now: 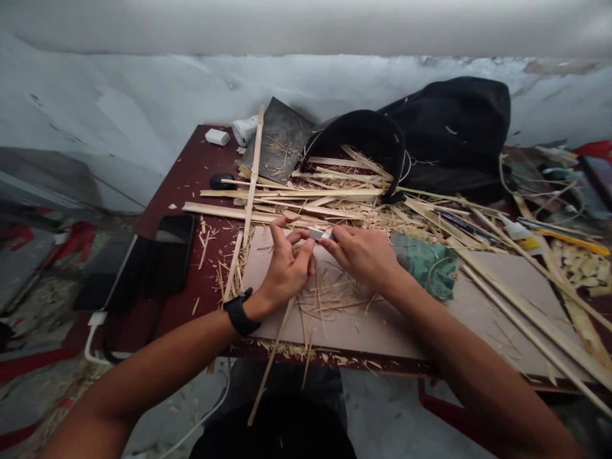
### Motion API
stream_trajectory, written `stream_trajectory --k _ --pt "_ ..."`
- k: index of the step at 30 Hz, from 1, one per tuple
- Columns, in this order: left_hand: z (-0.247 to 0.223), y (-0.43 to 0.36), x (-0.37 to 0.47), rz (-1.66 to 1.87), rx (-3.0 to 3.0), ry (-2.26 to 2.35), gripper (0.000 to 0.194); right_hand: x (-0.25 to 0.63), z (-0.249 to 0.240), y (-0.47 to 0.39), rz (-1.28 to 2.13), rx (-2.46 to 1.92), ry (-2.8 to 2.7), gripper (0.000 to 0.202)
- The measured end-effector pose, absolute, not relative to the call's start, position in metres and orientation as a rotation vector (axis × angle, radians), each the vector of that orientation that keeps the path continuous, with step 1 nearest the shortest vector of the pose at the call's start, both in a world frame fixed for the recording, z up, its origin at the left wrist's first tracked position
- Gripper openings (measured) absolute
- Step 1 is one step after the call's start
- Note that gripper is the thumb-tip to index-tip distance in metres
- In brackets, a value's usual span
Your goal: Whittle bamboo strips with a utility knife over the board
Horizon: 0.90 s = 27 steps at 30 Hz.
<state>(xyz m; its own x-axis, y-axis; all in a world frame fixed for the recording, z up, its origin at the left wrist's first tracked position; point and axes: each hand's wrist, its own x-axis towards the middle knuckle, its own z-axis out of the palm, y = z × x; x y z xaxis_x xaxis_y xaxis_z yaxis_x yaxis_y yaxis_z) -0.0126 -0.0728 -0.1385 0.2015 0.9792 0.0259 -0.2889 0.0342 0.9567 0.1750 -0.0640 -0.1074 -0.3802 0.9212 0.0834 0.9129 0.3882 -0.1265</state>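
Observation:
My right hand [366,252] is closed around a small knife [317,234], whose pale flat blade points left toward my other hand. My left hand [291,261], with a black watch on its wrist, is closed in a pinch at the blade's tip. What it pinches is too small to make out. Both hands are just above a pale board [392,335] on the dark red table [162,172]. Thin bamboo slivers [329,299] lie scattered on the board below them, and a longer strip [271,363] hangs over the table's front edge.
Bamboo strips [291,193] pile up behind my hands, near a black curved band [363,121] and a black bag [459,134]. Green sandpaper [425,264] lies right of my right hand. Long strips [521,319] cross the board's right side. Phones [174,248] lie left.

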Motion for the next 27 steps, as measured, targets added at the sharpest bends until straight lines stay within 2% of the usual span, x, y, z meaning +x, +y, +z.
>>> stream_trajectory --k 10,16,27 --pt "-0.134 -0.074 -0.011 1.205 1.062 0.829 0.047 0.164 -0.107 -0.072 0.124 -1.746 -2.467 0.073" --pt "-0.131 -0.077 -0.011 1.201 1.144 0.815 0.043 0.158 -0.106 -0.075 0.166 -1.823 -2.465 0.074" --pt "-0.139 -0.073 -0.009 1.183 1.110 0.898 0.047 0.149 -0.109 -0.086 0.047 -1.949 -2.402 0.072"
